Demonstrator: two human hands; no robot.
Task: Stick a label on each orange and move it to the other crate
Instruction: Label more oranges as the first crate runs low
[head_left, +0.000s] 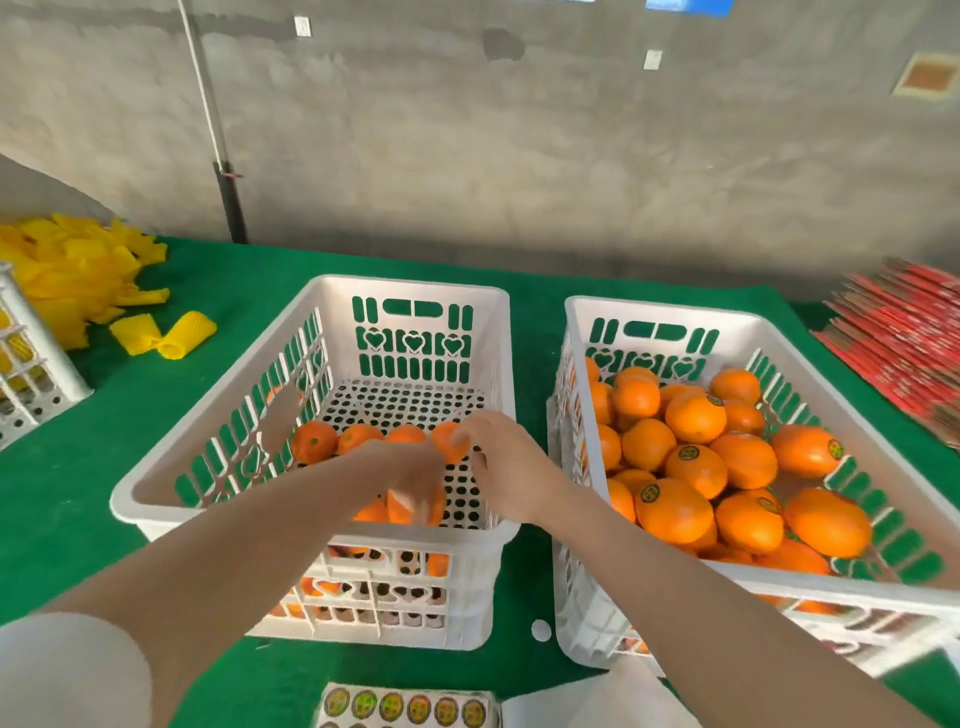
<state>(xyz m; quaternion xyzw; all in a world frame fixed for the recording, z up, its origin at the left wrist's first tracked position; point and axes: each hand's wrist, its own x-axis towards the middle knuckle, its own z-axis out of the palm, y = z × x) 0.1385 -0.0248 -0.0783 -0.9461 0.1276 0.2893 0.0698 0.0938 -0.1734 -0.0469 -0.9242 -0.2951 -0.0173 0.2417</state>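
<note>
The right hand (501, 460) reaches into the left crate (311, 291), its fingers bent forward and their tips on the end orange (447, 441), the rightmost of a row of 4 on the crate floor. Whether it pinches the fruit or only touches it, I cannot tell. Just beside it, nearer the person, the left hand (410, 480) is smeared by motion. It lies over the near orange (415, 509) by the crate's front wall, and its grip cannot be read either.

The right crate (665, 312) stands directly to the right of both hands, heaped with oranges, several of them showing round labels. The right hand is the nearer to it, so the carry is probably a short sideways lift over 2 crate walls. The fruit is almost round, so its axis hardly matters.

The label sheet (402, 707) lies on the green counter (156, 374) in front of the left crate.
</note>
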